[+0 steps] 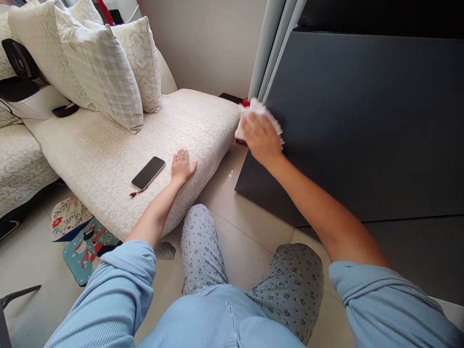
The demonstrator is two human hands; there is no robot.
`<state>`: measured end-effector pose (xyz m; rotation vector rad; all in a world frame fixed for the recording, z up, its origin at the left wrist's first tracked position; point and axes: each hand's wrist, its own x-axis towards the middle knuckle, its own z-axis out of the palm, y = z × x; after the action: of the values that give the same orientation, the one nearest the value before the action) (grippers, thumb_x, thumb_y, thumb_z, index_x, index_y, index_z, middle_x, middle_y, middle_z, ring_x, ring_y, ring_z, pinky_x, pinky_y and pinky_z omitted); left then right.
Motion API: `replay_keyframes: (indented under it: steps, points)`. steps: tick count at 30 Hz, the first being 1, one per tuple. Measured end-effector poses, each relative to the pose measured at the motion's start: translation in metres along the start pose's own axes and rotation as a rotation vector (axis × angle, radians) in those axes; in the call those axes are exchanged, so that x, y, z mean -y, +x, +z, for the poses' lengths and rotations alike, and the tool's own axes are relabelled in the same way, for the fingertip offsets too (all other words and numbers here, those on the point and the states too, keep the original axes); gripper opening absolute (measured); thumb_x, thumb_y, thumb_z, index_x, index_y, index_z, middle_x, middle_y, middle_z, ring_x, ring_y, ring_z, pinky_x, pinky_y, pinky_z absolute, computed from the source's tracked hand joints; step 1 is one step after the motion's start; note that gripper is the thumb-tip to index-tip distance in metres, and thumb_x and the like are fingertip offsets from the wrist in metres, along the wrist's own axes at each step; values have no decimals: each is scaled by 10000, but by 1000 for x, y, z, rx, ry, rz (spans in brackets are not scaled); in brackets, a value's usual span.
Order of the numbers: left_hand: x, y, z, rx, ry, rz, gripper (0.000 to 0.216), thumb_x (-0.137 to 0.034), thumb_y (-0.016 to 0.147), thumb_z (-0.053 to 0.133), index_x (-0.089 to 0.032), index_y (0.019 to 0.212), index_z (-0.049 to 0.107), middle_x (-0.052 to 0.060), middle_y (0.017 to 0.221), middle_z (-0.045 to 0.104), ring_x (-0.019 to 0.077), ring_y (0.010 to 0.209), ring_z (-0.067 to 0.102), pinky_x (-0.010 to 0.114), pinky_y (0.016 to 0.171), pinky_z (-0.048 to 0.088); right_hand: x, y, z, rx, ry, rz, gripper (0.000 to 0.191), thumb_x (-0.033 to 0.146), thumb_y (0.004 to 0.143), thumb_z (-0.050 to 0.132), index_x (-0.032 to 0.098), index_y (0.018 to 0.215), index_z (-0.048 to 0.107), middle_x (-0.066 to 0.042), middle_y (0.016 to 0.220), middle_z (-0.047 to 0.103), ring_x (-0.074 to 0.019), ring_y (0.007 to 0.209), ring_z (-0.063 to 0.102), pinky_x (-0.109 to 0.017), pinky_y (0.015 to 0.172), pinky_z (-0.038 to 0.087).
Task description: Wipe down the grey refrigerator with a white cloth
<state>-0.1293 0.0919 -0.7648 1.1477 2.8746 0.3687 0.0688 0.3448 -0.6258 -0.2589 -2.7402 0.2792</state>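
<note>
My left hand (182, 166) lies flat on the cream quilted sofa seat (203, 116), fingers stretched out. Just left of it a dark-screened smartphone (148, 173) with a small brown strap rests on the fabric. My right hand (263, 137) is closed over a white cloth (257, 107), somewhat blurred. That hand is at the left edge of a large dark grey panel (362, 125); whether the cloth touches the panel I cannot tell for sure. Part of the cloth is hidden under my fingers.
Patterned cushions (101, 67) lean at the sofa's back, beside a white box with a black lid (34, 99). Two printed mats (85, 251) lie on the tiled floor at the left. A pale curtain (273, 48) hangs behind the panel, and a red object (240, 141) sits near the sofa corner.
</note>
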Motion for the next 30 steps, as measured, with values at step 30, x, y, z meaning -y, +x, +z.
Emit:
replay_keyframes:
  steps: [30]
  points:
    - [9,8,-1,-78,111,77,963,-591,933,131,108,1538,399,333,1604,430,418,1528,390,521,1289,255,-105,-212,-197,-1293,-930,567,815,524,1107,193,-124,1569,370,-392,1593,357,-379,1624,197,-609,1278,248]
